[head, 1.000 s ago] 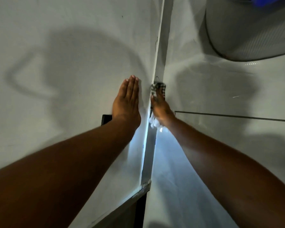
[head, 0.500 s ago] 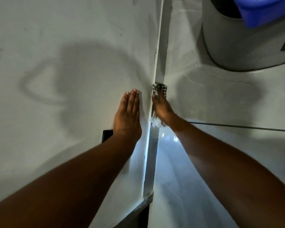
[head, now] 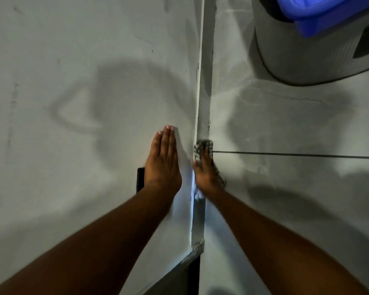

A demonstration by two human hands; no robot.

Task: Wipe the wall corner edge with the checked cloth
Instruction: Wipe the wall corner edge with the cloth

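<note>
Left hand (head: 163,161): flat on the left wall face, fingers (head: 167,137) straight and pressed together, holding nothing, just left of the corner.
Right hand (head: 206,169): on the corner itself, fingers laid over the checked cloth (head: 200,146) and pinning it to the edge.
Checked cloth: bunched under that hand, showing past the fingertips and by the wrist, touching the wall corner edge (head: 202,92).
Wall corner edge: a pale strip running from near to far between the two hands.
Far right: a grey bin (head: 303,45) with a blue tub (head: 328,13) above it.
</note>
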